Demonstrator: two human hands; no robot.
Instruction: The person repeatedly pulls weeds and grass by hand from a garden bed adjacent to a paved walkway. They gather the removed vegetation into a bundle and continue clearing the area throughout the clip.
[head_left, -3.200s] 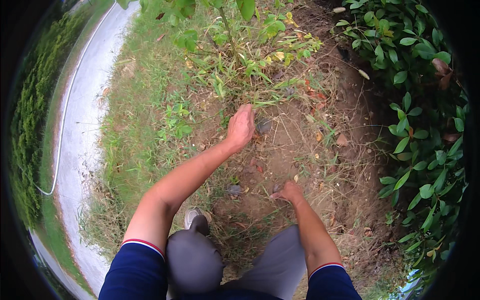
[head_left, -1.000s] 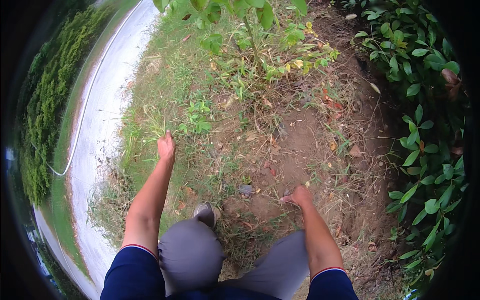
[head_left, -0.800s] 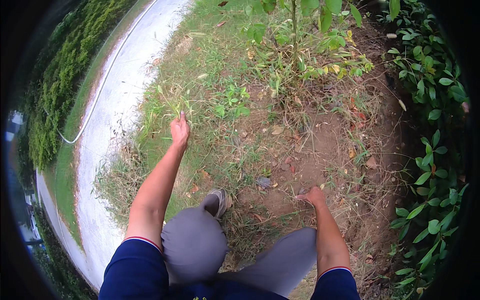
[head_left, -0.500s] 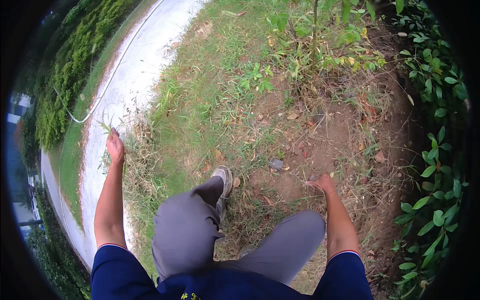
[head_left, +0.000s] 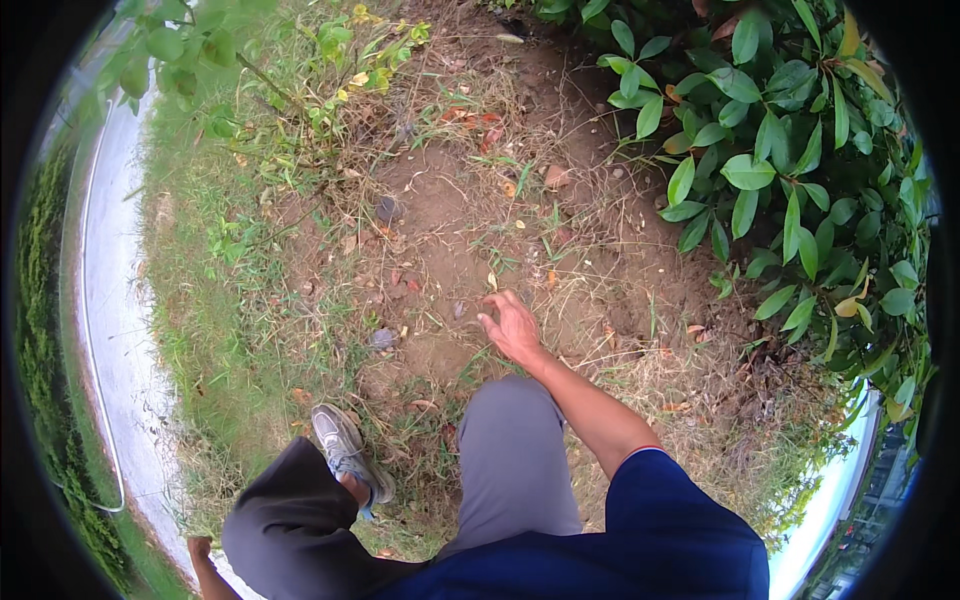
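While the left hand (head_left: 199,546) held green grass blades out over the path edge half a second ago, it now shows only at the lower left border, beyond the left knee (head_left: 270,510). The state of its fingers cannot be told, and no blades can be made out in it. The view has also turned: the hedge (head_left: 740,170) fills more of the upper right, and the pale path (head_left: 130,350) lies nearer the left rim.

The right hand (head_left: 515,328) is over the patch of bare soil (head_left: 430,260), just above the right knee (head_left: 512,440). Its fingers are loosely curved, with a moderate gap between thumb and forefinger; nothing is seen between them. Whether the fingertips touch the soil cannot be told. A small grey piece (head_left: 459,309) lies on the soil just left of the thumb, apart from it; a yellowish leaf (head_left: 491,281) lies just beyond the forefinger. A larger grey piece (head_left: 383,339) lies farther left, near dry grass.

In consequence, the right hand alone appears placed to handle material on this patch; the left hand is well apart from it.
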